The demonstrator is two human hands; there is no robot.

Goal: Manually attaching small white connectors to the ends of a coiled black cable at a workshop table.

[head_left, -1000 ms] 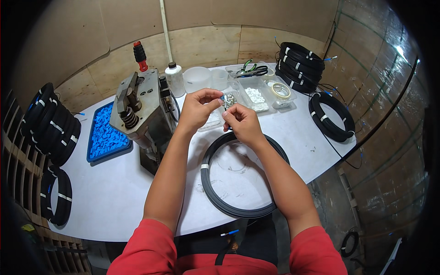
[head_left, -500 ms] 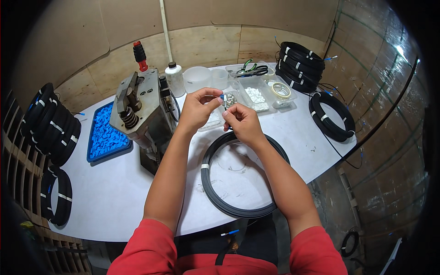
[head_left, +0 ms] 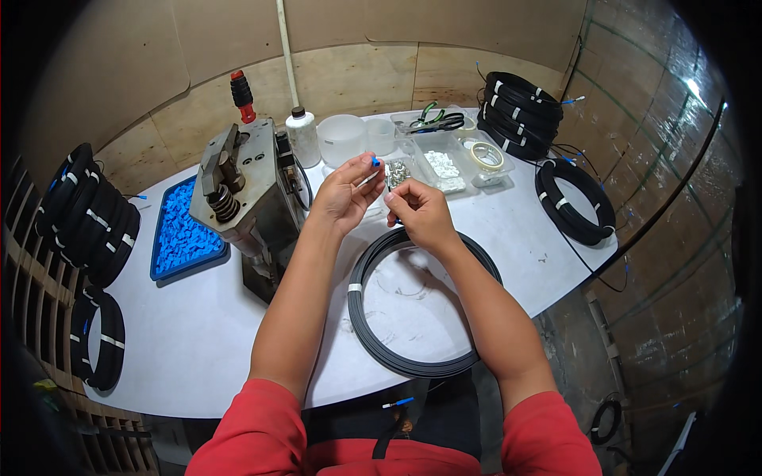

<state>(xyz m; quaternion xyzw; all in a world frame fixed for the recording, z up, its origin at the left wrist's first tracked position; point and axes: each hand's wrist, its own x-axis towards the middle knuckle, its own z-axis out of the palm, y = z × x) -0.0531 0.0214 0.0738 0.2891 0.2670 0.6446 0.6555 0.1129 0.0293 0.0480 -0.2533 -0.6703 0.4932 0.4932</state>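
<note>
Pinching a small blue piece (head_left: 375, 161), the left hand (head_left: 349, 193) holds it above the tabletop (head_left: 540, 238), near some metal bits (head_left: 402, 169). The right hand (head_left: 418, 208) has a clenched grip, contents unclear. A slack pinch could drop the piece among those bits.

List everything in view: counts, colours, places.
Table: 1, white, centre
Machine: 1, grey, table's left
Upright fitting: 1, red-black, behind machine
Tray: 1, blue, left of machine
Small pieces: many, blue, in tray
Bottle: 1, whitish, right of machine
Round tubs: 2, translucent, beside bottle
Clear bins: several, transparent, back
White pieces: many, white, in bin
Metal pieces: many, silver, in bin
Tape roll: 1, cream, in bin
Tools: 2, green; black, back bin
Coil stacks: 2, black, far left, right
Single coils: 4, black, centre, left, right, floor
Connector: 1, blue-white, near table edge
Held piece: 1, blue, in left hand
Left hand: 1, bare, centre
Right hand: 1, bare, centre, pinching a small item, unclear
Arms: 2, red-sleeved, bottom
</note>
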